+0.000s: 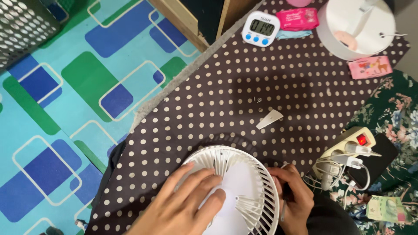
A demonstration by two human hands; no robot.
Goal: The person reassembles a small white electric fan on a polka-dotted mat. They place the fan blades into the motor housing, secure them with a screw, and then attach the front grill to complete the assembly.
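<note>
1. One white round fan grille (pixel 257 174) lies flat at the lower middle of the dotted cloth; it is the landmark for all that follows.
2. Two hands work on it. The left hand (pixel 185 204) rests on top of the grille, fingers (pixel 204 180) spread and pressed flat on its ribs and white centre disc.
3. The right hand (pixel 296 198) sits at the grille's right rim, fingers curled together around a thin dark tool (pixel 284 209) that is mostly hidden; I cannot tell its kind.
4. One small white wedge-shaped piece (pixel 270 119) lies beyond the grille, and one tiny metal bit (pixel 258 100), perhaps a screw, lies just past it.
5. One white digital timer (pixel 261 28) with three blue buttons stands far beyond the grille, with one pink packet (pixel 297 18) beside it.
6. One large white round housing (pixel 348 35) sits far beyond and right of the grille; one pink card (pixel 370 67) lies near it.
7. One power strip (pixel 348 148) with white plugs and cables lies right of the grille, by one dark phone (pixel 376 159) and one banknote (pixel 387 209).
8. The surface is a brown cloth with cream dots (pixel 209 113). Left of the grille lies a blue and green patterned mat (pixel 65 109); to the right, a dark floral fabric (pixel 396 109).
</note>
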